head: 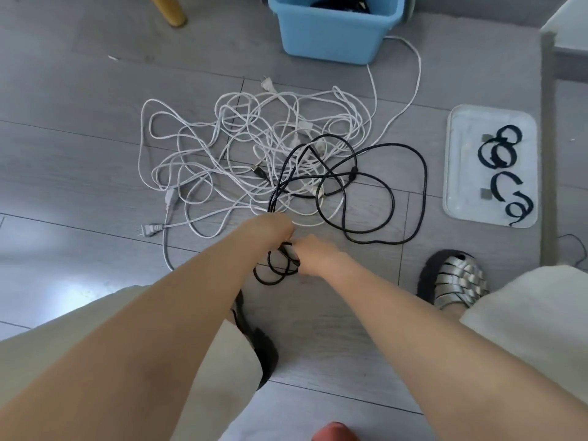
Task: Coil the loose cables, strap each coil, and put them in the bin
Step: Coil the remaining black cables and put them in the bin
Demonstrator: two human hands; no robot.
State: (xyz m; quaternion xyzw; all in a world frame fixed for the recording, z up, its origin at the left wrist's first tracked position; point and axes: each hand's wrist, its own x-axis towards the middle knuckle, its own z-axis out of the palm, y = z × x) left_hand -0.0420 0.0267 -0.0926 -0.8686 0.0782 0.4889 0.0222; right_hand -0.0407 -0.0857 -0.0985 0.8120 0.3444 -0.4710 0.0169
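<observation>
Both hands, left hand [276, 225] and right hand [315, 254], grasp black cable [421, 173] loops near white cable tangle [222, 148]; blue bin [331, 33] far.

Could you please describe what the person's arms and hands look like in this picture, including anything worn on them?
Both arms are bare to the frame's edge: no sleeves, gloves, watch or bracelets show. The left hand and right hand show no rings or markings, though the fingers are mostly hidden.
</observation>
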